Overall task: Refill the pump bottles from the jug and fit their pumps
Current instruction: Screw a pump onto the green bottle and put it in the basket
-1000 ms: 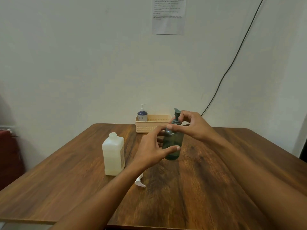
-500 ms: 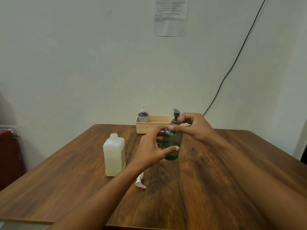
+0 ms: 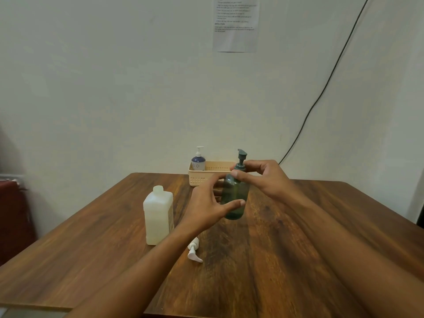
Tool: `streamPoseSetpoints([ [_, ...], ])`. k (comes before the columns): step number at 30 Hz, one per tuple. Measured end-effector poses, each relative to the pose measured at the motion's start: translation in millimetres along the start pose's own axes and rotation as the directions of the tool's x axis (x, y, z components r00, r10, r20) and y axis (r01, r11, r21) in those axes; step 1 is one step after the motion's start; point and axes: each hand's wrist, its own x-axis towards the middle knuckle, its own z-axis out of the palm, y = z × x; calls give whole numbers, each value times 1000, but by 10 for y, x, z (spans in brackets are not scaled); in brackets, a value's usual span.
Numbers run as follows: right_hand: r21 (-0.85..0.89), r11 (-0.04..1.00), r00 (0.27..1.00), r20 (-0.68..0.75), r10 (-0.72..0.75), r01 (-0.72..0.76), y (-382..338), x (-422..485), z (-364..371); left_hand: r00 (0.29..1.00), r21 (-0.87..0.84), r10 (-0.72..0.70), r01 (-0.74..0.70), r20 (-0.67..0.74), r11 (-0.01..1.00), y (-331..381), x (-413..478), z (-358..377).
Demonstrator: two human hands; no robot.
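A dark green pump bottle [image 3: 235, 193] stands upright mid-table. My left hand [image 3: 210, 203] wraps its body from the left. My right hand [image 3: 263, 177] pinches the collar of the green pump [image 3: 241, 158] seated on the bottle's neck. The white jug [image 3: 158, 218] stands uncapped to the left of my left hand. A loose white pump [image 3: 194, 250] lies on the table beside my left forearm. A blue bottle with a white pump [image 3: 198, 159] stands in the beige basket [image 3: 212, 174] at the table's far edge.
The wooden table [image 3: 286, 260] meets a white wall. A paper sheet [image 3: 236, 24] hangs on the wall and a black cable [image 3: 321, 92] runs down it. A dark red object [image 3: 13, 216] sits left of the table.
My right hand's fingers have shifted around the pump collar, and more of the pump head shows above them. The bottle and my left hand stay in place.
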Motion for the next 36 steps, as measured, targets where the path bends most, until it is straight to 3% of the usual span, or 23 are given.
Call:
streamPoseSetpoints([
  [10, 1, 1000, 997, -79, 14, -14, 57, 35, 57, 1000, -9, -8, 8, -11, 1000, -4, 16, 22],
  [19, 43, 999, 999, -47, 6, -4, 78, 30, 55, 1000, -12, -26, 26, -8, 1000, -11, 49, 40],
  [24, 154, 986, 998, 13, 68, -69, 179, -31, -1, 999, -44, -53, 53, -9, 998, -64, 115, 64],
  [27, 131, 987, 995, 29, 90, -93, 245, -25, -8, 998, -70, -62, 62, 3, 996, -112, 208, 88],
  [36, 115, 989, 993, -59, 101, -94, 444, 464, -120, 994, -81, -109, 108, -2, 991, -236, 842, 349],
])
